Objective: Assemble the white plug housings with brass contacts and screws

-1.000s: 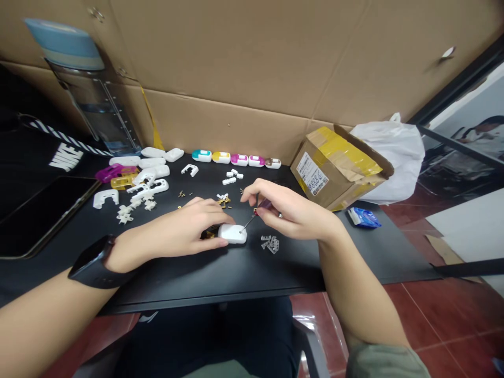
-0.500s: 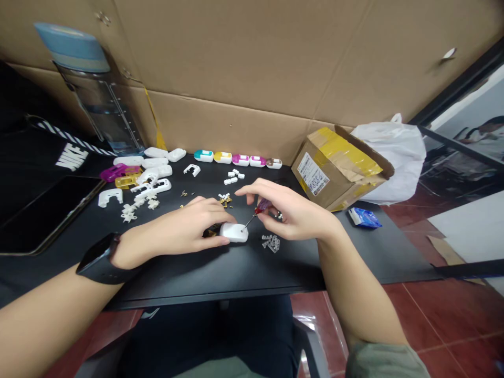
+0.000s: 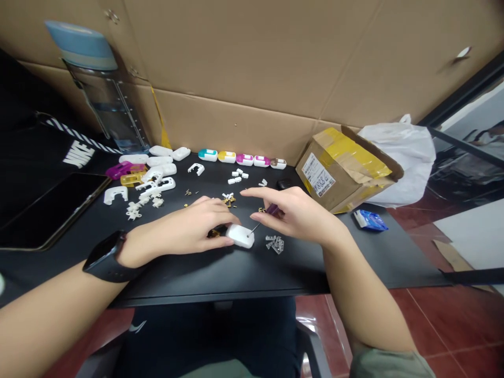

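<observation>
My left hand (image 3: 207, 223) is closed on a small white plastic casing (image 3: 241, 236) and holds it on the dark table. A bit of brown or gold colour shows beneath my fingers. In my right hand (image 3: 291, 212) is a screwdriver (image 3: 272, 210) with a purplish handle. Its thin shaft slants down left, and its tip meets the casing's top near the right end. Small brass and white parts (image 3: 228, 199) lie just behind the casing. Clear plastic pieces (image 3: 275, 244) rest below my right hand.
Finished-looking coloured casings (image 3: 244, 159) stand in a row by the cardboard wall. White shells (image 3: 161, 170) and white small parts (image 3: 134, 210) lie left, near a phone (image 3: 59, 207) and a water bottle (image 3: 106, 100). A cardboard box (image 3: 346, 168) and a blue packet (image 3: 370, 220) are right.
The view has shifted slightly. My right hand has tilted the screwdriver lower, so its handle is more hidden behind my fingers. The tip is still at the casing, which my left hand keeps holding.
</observation>
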